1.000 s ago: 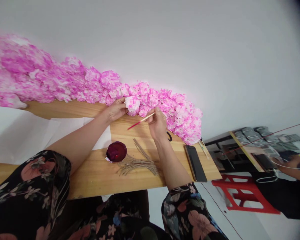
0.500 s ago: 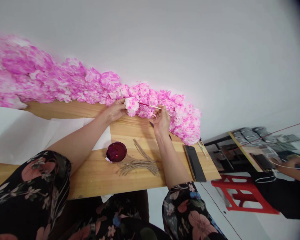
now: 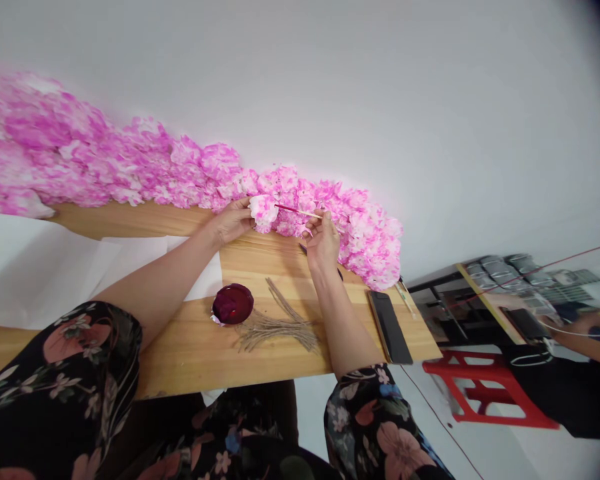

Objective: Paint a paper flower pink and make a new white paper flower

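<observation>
Left hand grips a pale paper flower at its 2 o'clock. Right hand pinches a thin brush, its red tip touching the flower, which lies at that hand's 10 o'clock.

A plain white wall fills the upper half of the frame, evenly lit, with no window in sight. A light wooden table runs across the lower middle. At the lower right, a red plastic stool stands on a pale floor, and just above it is a dark shelf holding grey trays.
</observation>
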{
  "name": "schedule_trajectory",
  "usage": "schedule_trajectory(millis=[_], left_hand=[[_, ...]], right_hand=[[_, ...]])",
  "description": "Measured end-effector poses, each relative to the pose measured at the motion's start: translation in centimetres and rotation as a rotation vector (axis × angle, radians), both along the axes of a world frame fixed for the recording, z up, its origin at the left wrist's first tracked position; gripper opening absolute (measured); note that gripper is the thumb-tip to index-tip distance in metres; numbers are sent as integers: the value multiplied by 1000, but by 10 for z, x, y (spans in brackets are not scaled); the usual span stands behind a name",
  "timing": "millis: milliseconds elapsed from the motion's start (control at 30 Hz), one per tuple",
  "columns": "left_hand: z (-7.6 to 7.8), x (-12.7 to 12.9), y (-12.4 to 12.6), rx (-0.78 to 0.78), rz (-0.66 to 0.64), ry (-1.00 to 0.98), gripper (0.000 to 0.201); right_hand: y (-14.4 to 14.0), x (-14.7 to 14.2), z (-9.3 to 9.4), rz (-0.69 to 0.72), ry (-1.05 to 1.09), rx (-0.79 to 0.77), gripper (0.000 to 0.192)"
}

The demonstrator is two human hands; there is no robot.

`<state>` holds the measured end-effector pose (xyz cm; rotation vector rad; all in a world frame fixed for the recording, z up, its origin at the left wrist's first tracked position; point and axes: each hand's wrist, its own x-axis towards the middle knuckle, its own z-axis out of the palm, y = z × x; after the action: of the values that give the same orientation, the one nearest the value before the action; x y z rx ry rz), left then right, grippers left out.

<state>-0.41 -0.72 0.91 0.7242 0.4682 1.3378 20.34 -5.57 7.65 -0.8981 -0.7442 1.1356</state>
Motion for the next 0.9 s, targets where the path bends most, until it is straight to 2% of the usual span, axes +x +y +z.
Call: schedule_trajectory(millis=[167, 400, 900], left_hand=[[1, 0, 0, 3, 2, -20, 30], [1, 1, 0, 14, 17, -28, 30], [2, 1, 0, -6, 11, -23, 30]], right_hand=[[1, 2, 1, -8, 23, 6, 29], [1, 1, 1, -2, 78, -22, 25], [1, 0, -1, -14, 10, -48, 29]])
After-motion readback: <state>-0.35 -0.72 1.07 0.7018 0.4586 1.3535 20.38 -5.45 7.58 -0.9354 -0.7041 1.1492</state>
